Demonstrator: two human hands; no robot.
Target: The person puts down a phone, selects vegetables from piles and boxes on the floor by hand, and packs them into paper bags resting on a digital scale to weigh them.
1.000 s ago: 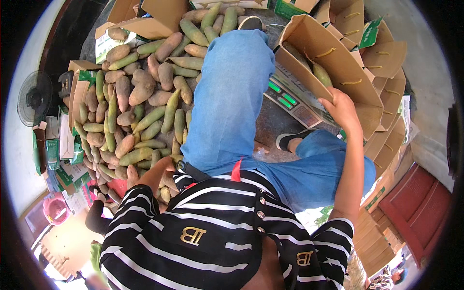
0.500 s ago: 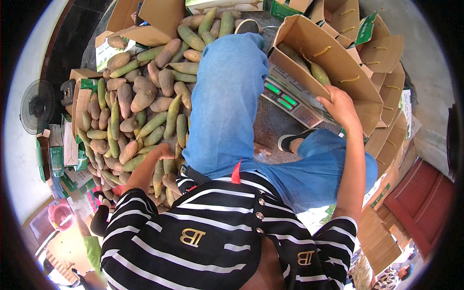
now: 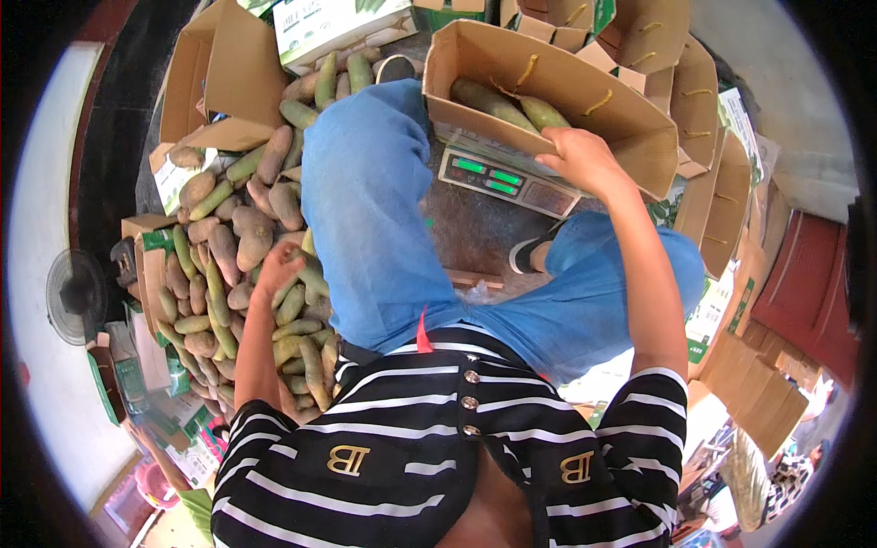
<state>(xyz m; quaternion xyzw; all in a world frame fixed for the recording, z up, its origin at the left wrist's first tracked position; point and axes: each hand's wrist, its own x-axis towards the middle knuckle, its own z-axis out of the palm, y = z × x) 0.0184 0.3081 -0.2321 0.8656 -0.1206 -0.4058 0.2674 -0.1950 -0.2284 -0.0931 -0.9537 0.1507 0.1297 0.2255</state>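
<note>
A heap of long, thick vegetables, some green [image 3: 217,294] and some reddish brown [image 3: 255,245], covers the floor at my left; I cannot make out their exact kind. Over the heap, my left hand [image 3: 282,266] has its fingers curled round the end of a green vegetable [image 3: 311,274]. My right hand [image 3: 585,161] grips the near edge of an open cardboard box [image 3: 630,146] with yellow rope handles. Inside that box lie a dark vegetable [image 3: 493,104] and a greener one [image 3: 543,113]. Beneath it stands a digital scale [image 3: 489,175] with lit green displays.
Several more open cardboard boxes [image 3: 722,196] stand at the right behind the scale. Another open box [image 3: 242,78] is at the far left, beside a white and green carton [image 3: 338,32]. A fan [image 3: 77,297] stands by the left wall. My bent legs [image 3: 384,219] lie between heap and scale.
My left hand has come up from among the vegetables with its fingers round a green one. My right hand stays on the box edge. The whole view has turned a little.
</note>
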